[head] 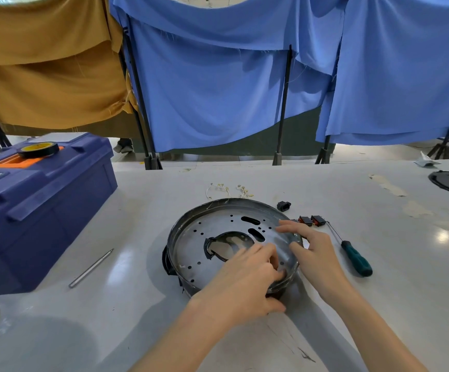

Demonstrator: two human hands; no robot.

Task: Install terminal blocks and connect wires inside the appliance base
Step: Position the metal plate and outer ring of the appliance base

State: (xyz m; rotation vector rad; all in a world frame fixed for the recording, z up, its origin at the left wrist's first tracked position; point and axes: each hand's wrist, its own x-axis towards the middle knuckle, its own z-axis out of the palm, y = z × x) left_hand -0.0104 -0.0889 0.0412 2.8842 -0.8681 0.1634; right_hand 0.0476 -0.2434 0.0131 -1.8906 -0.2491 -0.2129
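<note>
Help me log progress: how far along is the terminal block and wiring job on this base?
Early. Nothing looks installed: the metal base shows no wires or blocks on top. In hand: the left hand grips its near rim, the right hand rests on its right edge. Still to do: the red-and-black parts, black connector and loose wires lie on the table beyond it; the screwdriver lies untouched.

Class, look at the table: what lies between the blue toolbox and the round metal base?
In the head view, a thin metal rod lies on the table between the toolbox and the base, touching neither.
</note>
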